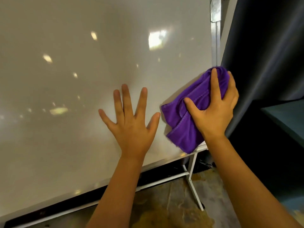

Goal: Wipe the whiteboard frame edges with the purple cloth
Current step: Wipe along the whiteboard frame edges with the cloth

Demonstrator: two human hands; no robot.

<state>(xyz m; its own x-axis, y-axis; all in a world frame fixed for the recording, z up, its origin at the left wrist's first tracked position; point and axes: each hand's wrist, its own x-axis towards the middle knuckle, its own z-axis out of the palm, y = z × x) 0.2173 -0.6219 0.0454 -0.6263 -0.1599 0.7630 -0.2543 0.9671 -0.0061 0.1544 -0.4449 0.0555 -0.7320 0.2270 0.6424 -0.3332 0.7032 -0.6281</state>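
Right hand (213, 111): fingers curled over bunched cloth (189, 116), pressed on frame (215, 46) at whiteboard's (65, 79) right edge, curtain (266, 46) just beside. Left hand (131, 127): flat, fingers spread, empty, on board.

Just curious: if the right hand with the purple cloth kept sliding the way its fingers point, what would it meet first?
Probably only more frame edge; the right hand points up along it.

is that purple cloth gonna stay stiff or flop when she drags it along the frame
Probably floppy: the purple cloth bunches in folds under the right hand and its lower end hangs loose. Likely light, and its plush surface should grip rather than slide.
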